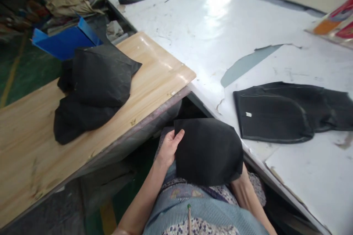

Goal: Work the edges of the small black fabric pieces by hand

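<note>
A flat black fabric piece, straight on its left side and rounded on the right, lies over my lap. My left hand pinches its left edge, thumb on top and fingers underneath. At the piece's lower right corner is my right hand; its fingers are hidden beneath the fabric. On the white table to the right lies a black sewn piece with a small white tag. More black fabric pieces sit in a loose pile on the wooden board to the left.
The wooden board meets the white table in front of me, with a dark gap below their corner. A blue box stands behind the pile. A dark strip lies farther back, and colourful packaging at the right.
</note>
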### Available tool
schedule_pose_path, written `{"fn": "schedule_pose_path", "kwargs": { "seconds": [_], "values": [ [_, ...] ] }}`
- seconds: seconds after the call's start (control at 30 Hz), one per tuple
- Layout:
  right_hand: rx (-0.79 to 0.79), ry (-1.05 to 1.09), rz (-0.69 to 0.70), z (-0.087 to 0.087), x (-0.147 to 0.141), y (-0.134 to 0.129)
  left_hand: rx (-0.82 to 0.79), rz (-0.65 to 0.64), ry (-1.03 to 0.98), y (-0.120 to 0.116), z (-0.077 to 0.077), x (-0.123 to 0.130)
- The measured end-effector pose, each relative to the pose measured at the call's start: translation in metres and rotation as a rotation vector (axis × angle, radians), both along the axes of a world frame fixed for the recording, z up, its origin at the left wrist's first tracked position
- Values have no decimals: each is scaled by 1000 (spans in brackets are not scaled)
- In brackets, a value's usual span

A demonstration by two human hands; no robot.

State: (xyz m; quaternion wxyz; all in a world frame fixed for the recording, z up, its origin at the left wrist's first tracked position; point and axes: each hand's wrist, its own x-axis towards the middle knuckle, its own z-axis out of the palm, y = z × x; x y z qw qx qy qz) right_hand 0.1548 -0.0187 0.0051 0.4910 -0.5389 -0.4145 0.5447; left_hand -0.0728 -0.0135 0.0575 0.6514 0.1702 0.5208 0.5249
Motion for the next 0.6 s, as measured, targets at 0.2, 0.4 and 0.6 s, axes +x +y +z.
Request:
{"fn": "schedule_pose_path", "kwargs": {
  "seconds": [0.2, 0.4, 0.6],
  "values": [
    [16, -29, -15, 3, 6, 10, 46, 108, 199, -5, 0, -3],
    [64, -30, 18, 20, 1, 12, 85, 122, 299, -7, -5, -6],
    [1, -69, 13, 16, 9, 10, 80, 143, 333, -8, -3, -5]
  ]
}}
